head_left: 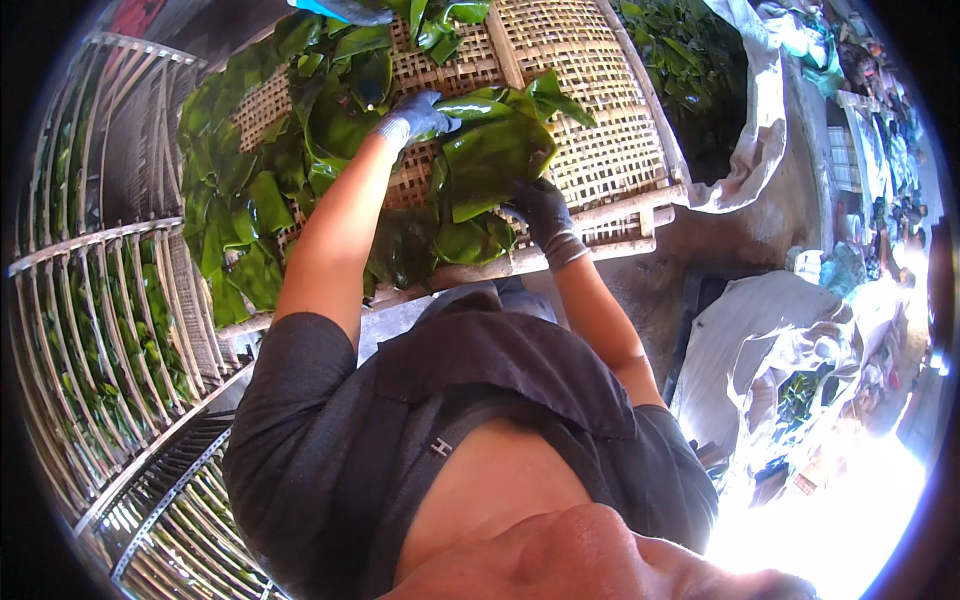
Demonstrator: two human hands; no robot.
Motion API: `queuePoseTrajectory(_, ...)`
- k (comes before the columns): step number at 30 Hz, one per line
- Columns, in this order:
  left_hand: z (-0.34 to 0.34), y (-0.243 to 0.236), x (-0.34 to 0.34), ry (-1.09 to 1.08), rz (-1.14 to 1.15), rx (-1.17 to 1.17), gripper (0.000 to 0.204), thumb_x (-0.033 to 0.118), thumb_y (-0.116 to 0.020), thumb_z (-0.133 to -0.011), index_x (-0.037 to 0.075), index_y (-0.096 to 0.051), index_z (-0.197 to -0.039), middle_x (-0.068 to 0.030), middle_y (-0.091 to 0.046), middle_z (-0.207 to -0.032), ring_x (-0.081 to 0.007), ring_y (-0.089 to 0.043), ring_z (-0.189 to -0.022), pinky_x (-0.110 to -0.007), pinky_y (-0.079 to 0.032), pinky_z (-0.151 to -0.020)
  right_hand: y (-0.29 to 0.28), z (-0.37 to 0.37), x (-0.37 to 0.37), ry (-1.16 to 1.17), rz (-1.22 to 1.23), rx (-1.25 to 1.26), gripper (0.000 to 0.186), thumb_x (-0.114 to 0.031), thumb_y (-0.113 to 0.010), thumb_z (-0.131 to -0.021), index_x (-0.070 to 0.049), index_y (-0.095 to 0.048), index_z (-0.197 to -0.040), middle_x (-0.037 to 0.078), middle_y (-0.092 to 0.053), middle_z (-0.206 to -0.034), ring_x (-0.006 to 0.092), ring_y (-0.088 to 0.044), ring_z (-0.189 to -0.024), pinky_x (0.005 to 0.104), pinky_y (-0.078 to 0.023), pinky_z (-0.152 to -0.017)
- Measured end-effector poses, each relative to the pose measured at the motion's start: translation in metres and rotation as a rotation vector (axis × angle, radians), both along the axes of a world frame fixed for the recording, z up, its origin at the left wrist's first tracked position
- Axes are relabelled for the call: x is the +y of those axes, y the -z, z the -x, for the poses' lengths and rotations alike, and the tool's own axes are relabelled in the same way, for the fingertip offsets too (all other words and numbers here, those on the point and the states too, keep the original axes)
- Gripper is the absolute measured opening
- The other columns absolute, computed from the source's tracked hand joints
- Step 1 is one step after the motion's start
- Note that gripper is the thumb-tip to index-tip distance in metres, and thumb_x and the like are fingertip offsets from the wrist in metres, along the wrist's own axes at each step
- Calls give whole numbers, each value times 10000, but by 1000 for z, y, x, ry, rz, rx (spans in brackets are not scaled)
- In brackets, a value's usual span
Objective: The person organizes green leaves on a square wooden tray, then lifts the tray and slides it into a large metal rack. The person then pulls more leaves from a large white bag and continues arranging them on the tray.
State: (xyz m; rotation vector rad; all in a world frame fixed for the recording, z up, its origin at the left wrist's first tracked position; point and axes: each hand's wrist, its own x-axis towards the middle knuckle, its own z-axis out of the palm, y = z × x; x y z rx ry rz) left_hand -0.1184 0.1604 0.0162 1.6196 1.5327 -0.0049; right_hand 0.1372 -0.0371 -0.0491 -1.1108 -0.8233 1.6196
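Note:
A broad, glossy green leaf (497, 165) spans the space between my two hands above a woven bamboo rack (590, 70). My left hand (420, 115), in a blue-grey glove, is closed at its upper left edge, beside a narrower, folded leaf (470, 106). At the lower right corner, my right hand (543, 208), in a darker grey glove, grips from the near side; some of its fingers are hidden by the leaf. More wet-looking green leaves (255, 210) overlap across the left part of the rack.
Bamboo-slatted racks (110, 330) with leaves behind them stand at the left. A white-lined container (760, 110) of dark green leaves is at the far right. White sacks (750, 330) lie to my right. At the top edge, a blue-and-grey covered hand or sleeve (345, 10) shows partly.

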Motion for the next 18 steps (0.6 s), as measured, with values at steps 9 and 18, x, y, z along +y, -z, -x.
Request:
queuePoseTrajectory(9,-1,-53,-41,-140,-239,-79,840,557,-699,-798,20,-482,-1406,-219,-641,-1253,-343,-619,-1164,-419,-466,-1006,26,-21,11,-116,297,-19,365,-252,-709,-894,-17,-638,-1164,67,-682,-891,161,-665,-695,277,-548,-555)
queuePoseTrajectory(18,93,-59,-125,-614,-754,360,571,483,-618,-883,96,-589,-1302,-192,-667,-1185,-365,-644,-1079,-450,-509,-939,-78,-47,25,-256,139,-396,332,-321,-658,-961,-24,-654,-1109,48,-698,-817,81,-604,-592,229,-466,-511)
